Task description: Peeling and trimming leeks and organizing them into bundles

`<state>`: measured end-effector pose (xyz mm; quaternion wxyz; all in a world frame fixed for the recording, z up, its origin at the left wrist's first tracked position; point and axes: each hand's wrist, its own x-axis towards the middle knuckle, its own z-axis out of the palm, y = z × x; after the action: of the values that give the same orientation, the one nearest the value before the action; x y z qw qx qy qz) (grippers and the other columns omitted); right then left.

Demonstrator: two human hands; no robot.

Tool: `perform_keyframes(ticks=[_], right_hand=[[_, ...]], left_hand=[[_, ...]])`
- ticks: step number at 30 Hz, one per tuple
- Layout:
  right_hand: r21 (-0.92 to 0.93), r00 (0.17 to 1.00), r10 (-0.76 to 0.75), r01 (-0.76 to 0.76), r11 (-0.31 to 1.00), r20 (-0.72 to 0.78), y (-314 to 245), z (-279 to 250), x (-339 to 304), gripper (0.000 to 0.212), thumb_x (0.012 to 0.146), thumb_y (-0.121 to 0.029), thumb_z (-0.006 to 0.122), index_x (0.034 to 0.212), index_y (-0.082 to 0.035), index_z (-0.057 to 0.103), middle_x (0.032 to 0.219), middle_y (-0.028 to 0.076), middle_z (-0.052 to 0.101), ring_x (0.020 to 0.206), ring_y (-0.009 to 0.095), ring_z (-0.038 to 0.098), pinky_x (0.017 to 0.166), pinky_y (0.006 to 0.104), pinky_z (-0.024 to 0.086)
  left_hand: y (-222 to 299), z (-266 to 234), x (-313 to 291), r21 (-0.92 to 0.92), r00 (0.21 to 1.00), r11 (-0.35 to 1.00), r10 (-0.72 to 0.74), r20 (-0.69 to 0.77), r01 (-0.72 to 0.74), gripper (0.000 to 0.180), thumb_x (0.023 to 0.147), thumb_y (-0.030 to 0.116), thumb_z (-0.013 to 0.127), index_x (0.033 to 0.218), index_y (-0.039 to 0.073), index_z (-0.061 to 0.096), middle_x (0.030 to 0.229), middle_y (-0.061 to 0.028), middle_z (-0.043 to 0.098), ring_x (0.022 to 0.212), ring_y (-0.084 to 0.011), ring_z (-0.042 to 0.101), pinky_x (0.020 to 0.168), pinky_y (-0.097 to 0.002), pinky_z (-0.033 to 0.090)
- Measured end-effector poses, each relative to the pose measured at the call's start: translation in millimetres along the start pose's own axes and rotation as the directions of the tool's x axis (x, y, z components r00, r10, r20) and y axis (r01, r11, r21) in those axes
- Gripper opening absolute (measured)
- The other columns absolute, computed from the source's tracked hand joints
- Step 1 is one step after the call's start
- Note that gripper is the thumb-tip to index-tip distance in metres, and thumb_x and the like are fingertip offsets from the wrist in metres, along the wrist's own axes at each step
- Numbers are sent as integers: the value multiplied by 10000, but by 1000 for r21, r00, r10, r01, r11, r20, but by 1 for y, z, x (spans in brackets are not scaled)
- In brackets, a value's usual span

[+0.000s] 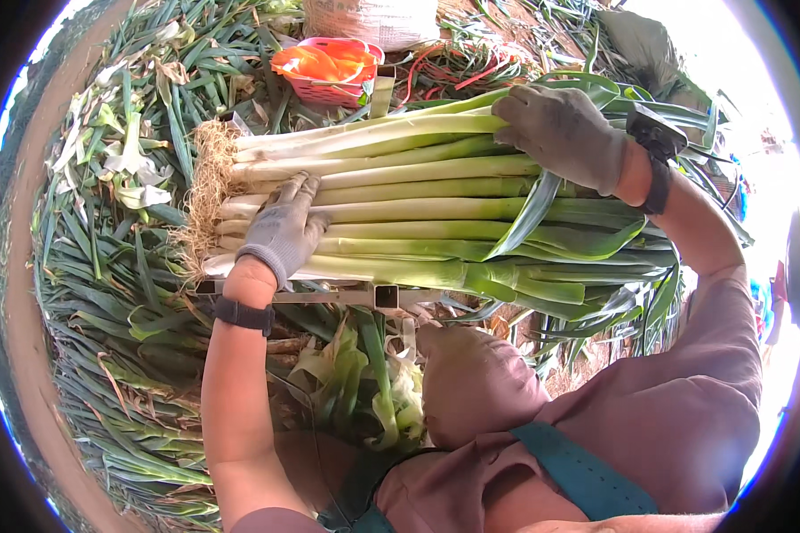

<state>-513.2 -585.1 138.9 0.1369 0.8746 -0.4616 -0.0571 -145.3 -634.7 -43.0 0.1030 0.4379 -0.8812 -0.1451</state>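
A row of long leeks (418, 211) lies side by side before me, white shanks to the left and green leaves to the right. Their tan roots (208, 191) line up at the left end. My left hand (283, 226), in a grey glove, rests on the white shanks with its fingers stretched out. Over the far edge of the row, my gloved right hand (560, 133) curls its fingers round a leek where the stalk turns green; its fingertips are partly hidden. A metal frame (387, 296) supports the leeks.
Beyond the row stand a pink basket (329, 92) with an orange item (316, 62) in it and a pale sack (371, 22). Red strings (458, 71) lie tangled beside them. Heaps of leeks (120, 355) cover the ground at left, with peeled leaves (400, 391) near my body.
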Motion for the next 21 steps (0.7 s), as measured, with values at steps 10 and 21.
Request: perform_keyframes(ticks=[10, 21], right_hand=[[-55, 992, -40, 33, 998, -121, -43, -43, -26, 194, 876, -233, 673, 989, -86, 615, 884, 67, 585, 808, 254, 647, 672, 378, 536], [94, 987, 161, -162, 982, 17, -45, -50, -70, 234, 825, -186, 726, 1022, -103, 631, 859, 68, 563, 776, 269, 624, 667, 399, 523]], left_hand=[[28, -21, -10, -155, 993, 982, -110, -38, 103, 386, 936, 243, 618, 1241, 8, 640, 1267, -200, 614, 1178, -364, 567, 969, -415, 466], [93, -24, -18, -180, 970, 979, 50, -237, -94, 147, 898, 141, 623, 900, 5, 679, 926, -162, 641, 899, -365, 595, 792, -455, 470]])
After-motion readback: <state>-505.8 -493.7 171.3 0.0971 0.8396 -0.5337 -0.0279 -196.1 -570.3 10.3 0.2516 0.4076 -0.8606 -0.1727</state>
